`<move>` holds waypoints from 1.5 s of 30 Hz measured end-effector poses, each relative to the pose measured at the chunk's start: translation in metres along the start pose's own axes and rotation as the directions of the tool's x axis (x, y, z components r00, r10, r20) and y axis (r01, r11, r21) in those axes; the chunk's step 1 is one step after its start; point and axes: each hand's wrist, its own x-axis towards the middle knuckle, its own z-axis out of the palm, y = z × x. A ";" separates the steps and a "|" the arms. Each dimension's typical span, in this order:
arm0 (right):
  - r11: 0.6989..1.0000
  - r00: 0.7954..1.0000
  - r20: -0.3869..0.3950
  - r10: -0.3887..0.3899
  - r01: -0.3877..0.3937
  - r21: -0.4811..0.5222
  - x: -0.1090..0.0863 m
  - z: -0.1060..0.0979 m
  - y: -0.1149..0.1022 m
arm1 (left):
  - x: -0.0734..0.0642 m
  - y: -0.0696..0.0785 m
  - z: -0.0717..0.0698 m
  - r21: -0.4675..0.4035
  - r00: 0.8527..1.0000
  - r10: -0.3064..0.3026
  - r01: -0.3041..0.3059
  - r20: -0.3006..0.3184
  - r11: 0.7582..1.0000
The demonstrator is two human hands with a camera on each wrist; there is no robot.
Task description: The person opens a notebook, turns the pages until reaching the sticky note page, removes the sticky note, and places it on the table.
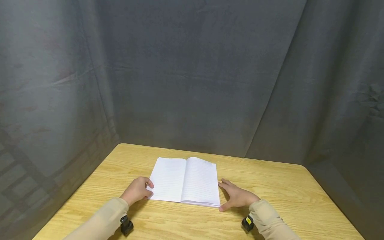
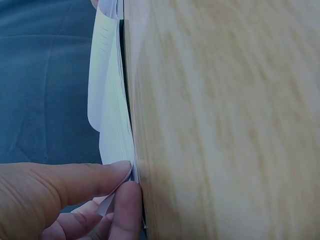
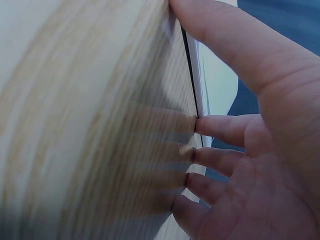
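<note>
An open notebook (image 1: 200,181) with white, faintly lined pages lies on the wooden table. Its right-hand pages bulge up beside the middle fold. At the lower left edge my left hand (image 1: 136,190) pinches a page edge (image 2: 106,205) between thumb and fingers; the left wrist view shows the paper bent there. My right hand (image 1: 238,196) is spread along the right edge, thumb by the lower right corner. In the right wrist view its fingertips (image 3: 202,123) rest on the table right beside the notebook's dark cover edge.
The light wooden table (image 1: 270,180) has rounded far corners. Grey curtains (image 1: 192,83) hang behind it and along both sides. A small black wrist camera (image 1: 126,226) sits on the left sleeve, another black camera (image 1: 247,223) on the right.
</note>
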 end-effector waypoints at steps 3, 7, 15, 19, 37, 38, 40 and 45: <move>1.000 1.000 0.002 0.004 -0.004 0.004 0.000 0.000 0.000 | 0.000 0.000 0.000 0.006 1.000 0.001 -0.001 0.003 1.000; 1.000 1.000 0.000 0.008 -0.008 0.003 0.000 0.000 0.000 | 0.000 0.001 0.001 0.004 1.000 0.000 0.000 0.004 1.000; 1.000 1.000 -0.013 0.003 -0.004 -0.008 0.000 0.001 0.000 | 0.000 0.003 -0.001 0.107 0.999 0.028 -0.026 -0.019 0.994; 1.000 1.000 -0.012 0.004 -0.005 -0.009 0.000 0.001 0.000 | 0.001 0.001 0.000 0.132 0.999 0.033 -0.028 -0.039 0.991; 1.000 1.000 -0.010 -0.011 0.011 -0.008 0.000 0.000 0.001 | 0.002 0.000 -0.002 0.136 0.999 0.026 -0.020 -0.047 0.991; 1.000 1.000 -0.010 -0.011 0.010 -0.009 0.000 0.000 0.001 | 0.002 0.000 -0.002 0.139 0.999 0.027 -0.020 -0.047 0.990; 1.000 1.000 -0.015 -0.012 0.011 -0.012 0.000 0.000 0.001 | 0.003 0.000 -0.002 0.148 0.999 0.028 -0.021 -0.045 0.989; 1.000 1.000 -0.011 -0.011 0.011 -0.004 -0.001 0.000 0.000 | 0.006 0.002 -0.003 0.163 0.999 0.027 -0.020 -0.042 0.986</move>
